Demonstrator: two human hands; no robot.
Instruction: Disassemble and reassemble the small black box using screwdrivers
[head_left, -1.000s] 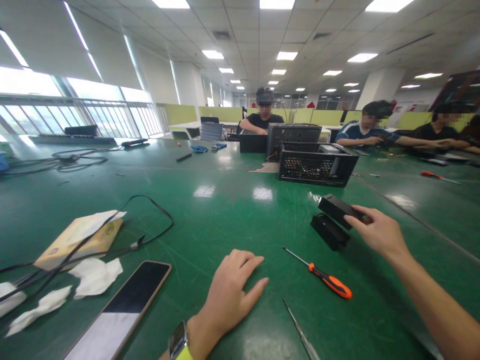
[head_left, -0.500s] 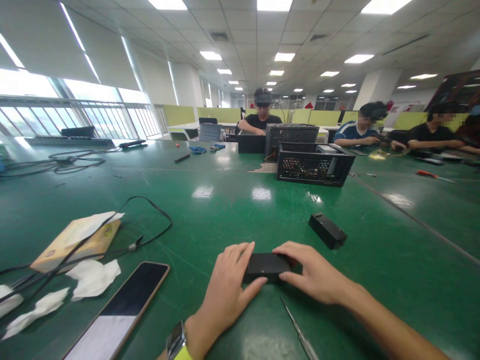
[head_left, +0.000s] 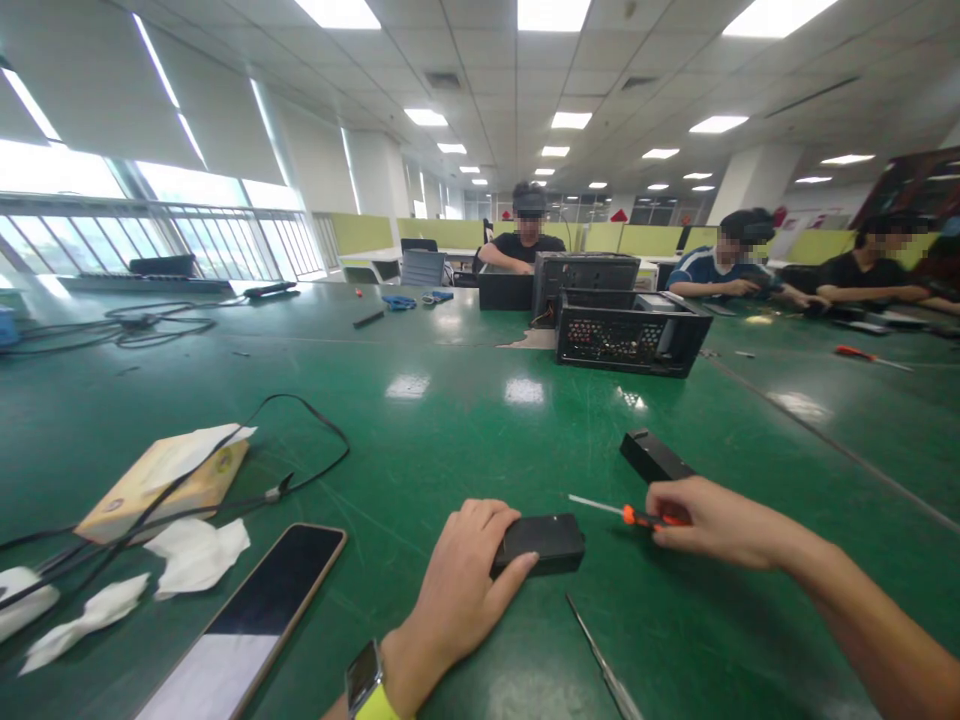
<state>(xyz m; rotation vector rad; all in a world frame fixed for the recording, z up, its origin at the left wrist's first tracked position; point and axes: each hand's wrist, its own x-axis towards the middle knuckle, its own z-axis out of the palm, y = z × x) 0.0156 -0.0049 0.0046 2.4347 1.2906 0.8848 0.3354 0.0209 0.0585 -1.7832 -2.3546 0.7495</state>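
A small black rectangular box (head_left: 546, 543) lies flat on the green table. My left hand (head_left: 476, 560) grips its left end, thumb along the near side and fingers over the far side. To the right, my right hand (head_left: 701, 520) is closed around the handle of a screwdriver (head_left: 630, 515) with orange and black grip, its metal shaft pointing left above the box's far right. Partly behind that hand sits a second black box (head_left: 651, 455). Nearer to me, a thin metal tool (head_left: 600, 655) lies on the table; its lower end is out of view.
A phone (head_left: 255, 610), crumpled tissues (head_left: 199, 555), a tissue pack (head_left: 169, 485) and a black cable (head_left: 337, 440) lie on the left. Farther off stands an open computer case (head_left: 630, 335). Another screwdriver (head_left: 870, 357) is at the far right. Several people sit across the table.
My right hand has let go of the box, moved right and now holds the orange-and-black screwdriver. My left hand has stayed on the box.
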